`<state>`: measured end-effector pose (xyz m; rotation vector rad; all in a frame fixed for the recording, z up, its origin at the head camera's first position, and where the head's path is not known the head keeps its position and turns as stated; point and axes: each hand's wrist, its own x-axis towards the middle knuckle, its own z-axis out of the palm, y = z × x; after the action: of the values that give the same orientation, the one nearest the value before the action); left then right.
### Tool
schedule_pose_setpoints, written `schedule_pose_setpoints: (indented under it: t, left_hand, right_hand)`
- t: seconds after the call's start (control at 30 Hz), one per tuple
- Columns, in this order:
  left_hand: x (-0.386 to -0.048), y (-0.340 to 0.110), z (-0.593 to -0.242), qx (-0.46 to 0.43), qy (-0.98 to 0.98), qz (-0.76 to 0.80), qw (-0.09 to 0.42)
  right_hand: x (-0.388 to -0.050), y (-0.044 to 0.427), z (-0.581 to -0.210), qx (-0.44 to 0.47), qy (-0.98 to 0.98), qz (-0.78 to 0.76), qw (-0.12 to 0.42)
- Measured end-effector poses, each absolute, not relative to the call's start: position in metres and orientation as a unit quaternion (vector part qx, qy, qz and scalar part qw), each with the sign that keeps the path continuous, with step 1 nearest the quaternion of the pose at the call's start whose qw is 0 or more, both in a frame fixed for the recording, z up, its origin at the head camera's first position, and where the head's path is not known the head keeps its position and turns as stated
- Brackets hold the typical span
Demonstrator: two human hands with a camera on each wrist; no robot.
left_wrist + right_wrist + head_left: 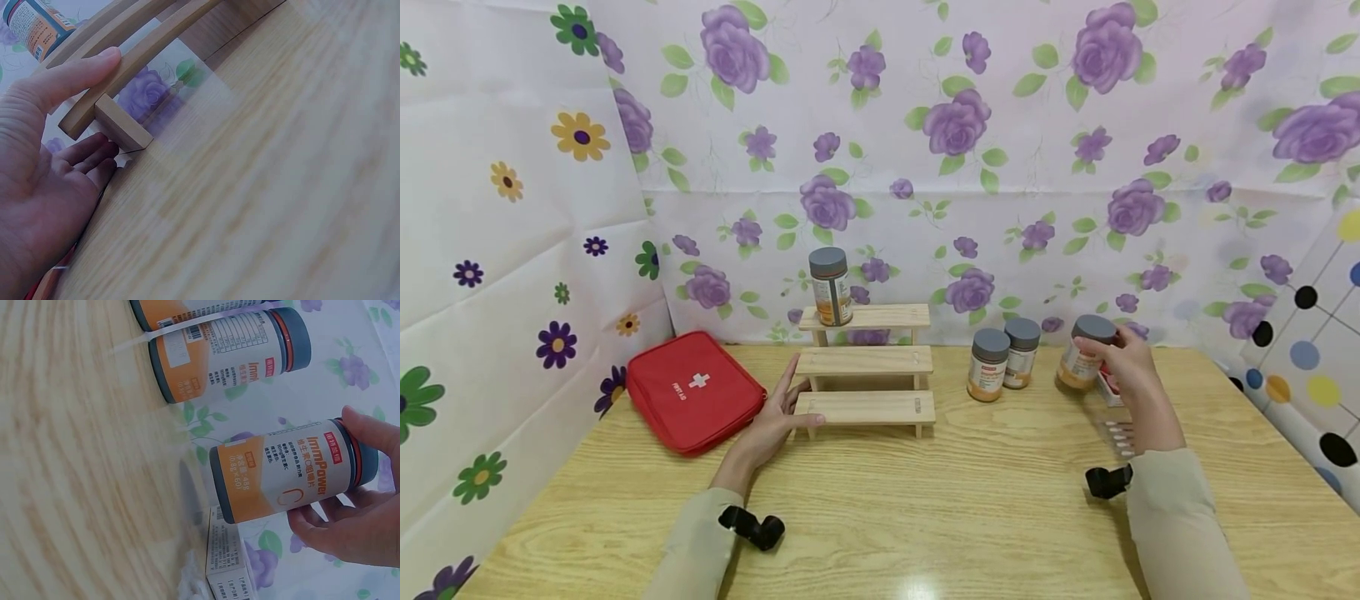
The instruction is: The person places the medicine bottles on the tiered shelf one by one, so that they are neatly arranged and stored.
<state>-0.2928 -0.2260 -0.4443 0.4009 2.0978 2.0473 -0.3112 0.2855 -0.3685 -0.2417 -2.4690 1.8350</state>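
My right hand [1131,362] grips a supplement jar [1082,358] by its grey lid, thumb on one side and fingers on the other. The jar, orange and white, tilts slightly, its base off the table in the right wrist view. My left hand [775,417] is at the left end of a three-step wooden rack [865,407]. Its thumb rests on the lowest step, while the index finger stretches along the steps' ends; the other fingers lie near the rack's leg [122,122]. One similar jar [831,287] stands on the top step's left end.
Two more jars [988,367] [1021,354] stand right of the rack, close together. Left of it lies a red first aid pouch [696,392]. A small white box [1108,389] and several small white items [1120,435] lie by my right hand. Flowered cloth [880,167] hangs behind.
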Motion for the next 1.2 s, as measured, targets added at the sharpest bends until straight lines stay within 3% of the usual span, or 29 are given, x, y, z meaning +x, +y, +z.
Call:
schedule_pose_setpoints:
  t: [0.33,1.2]
  left_hand:
    - [-0.291,-0.228,-0.445,0.135,0.709,0.686,0.091]
    - [-0.293,-0.226,-0.445,0.127,0.703,0.694,0.093]
  right_hand:
    - [-0.308,0.283,-0.357,-0.077,-0.788,0.61,0.026]
    - [-0.288,0.251,-0.321,-0.013,-0.73,0.668,0.141]
